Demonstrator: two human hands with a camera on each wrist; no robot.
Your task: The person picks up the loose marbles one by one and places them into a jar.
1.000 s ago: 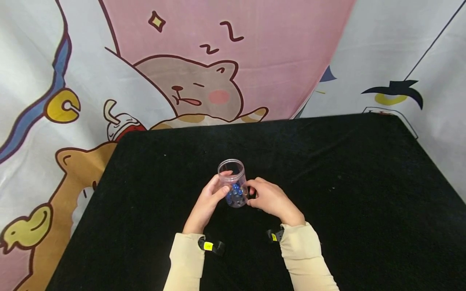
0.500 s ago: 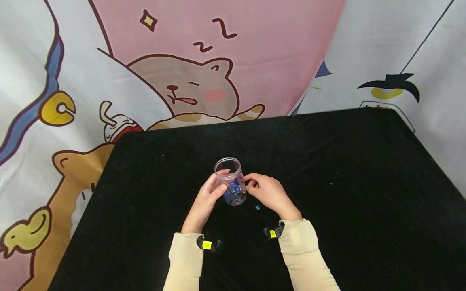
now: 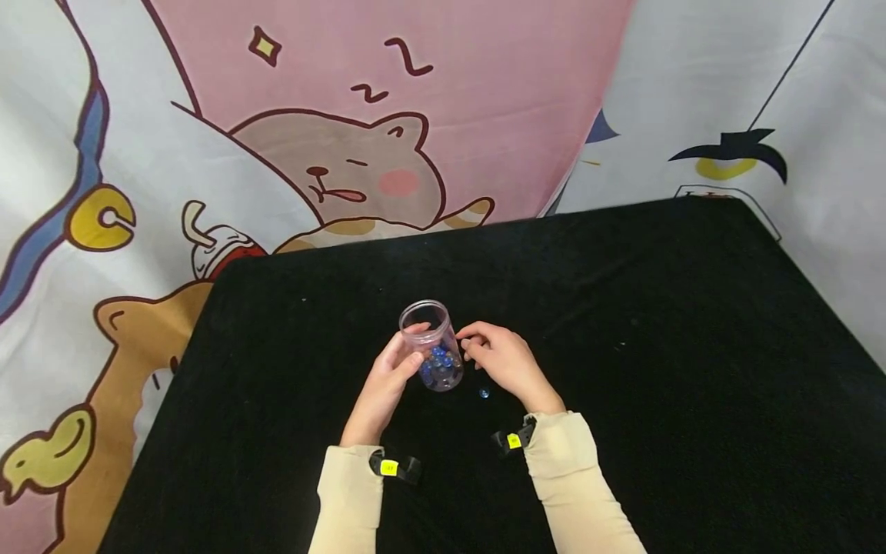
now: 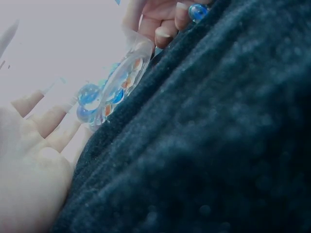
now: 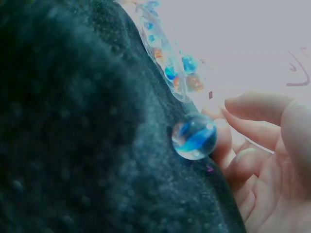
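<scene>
My left hand (image 3: 389, 377) holds a clear plastic jar (image 3: 441, 335) without a lid, the thumb on the near side and fingers round the far side. Blue, clear and orange-tinted glass marbles (image 4: 90, 95) lie in the bottom of the jar. At the jar's right side is my right hand (image 3: 505, 358), its fingers loosely bent and nothing visible between them; whether a fingertip touches the jar I cannot tell. One loose marble (image 5: 194, 137), clear with a blue swirl, lies on the black cloth just below the right fingers, to the right of the jar base.
A black velvety cloth (image 3: 657, 369) covers the table. Behind it hangs a cartoon-printed curtain (image 3: 526, 92). Black wrist cameras with yellow labels sit at both cream sleeves (image 3: 349, 492).
A loose marble has come into view on the cloth beneath the right hand. The right fingers have shifted up along the jar's side. The left hand keeps its hold on the jar.
</scene>
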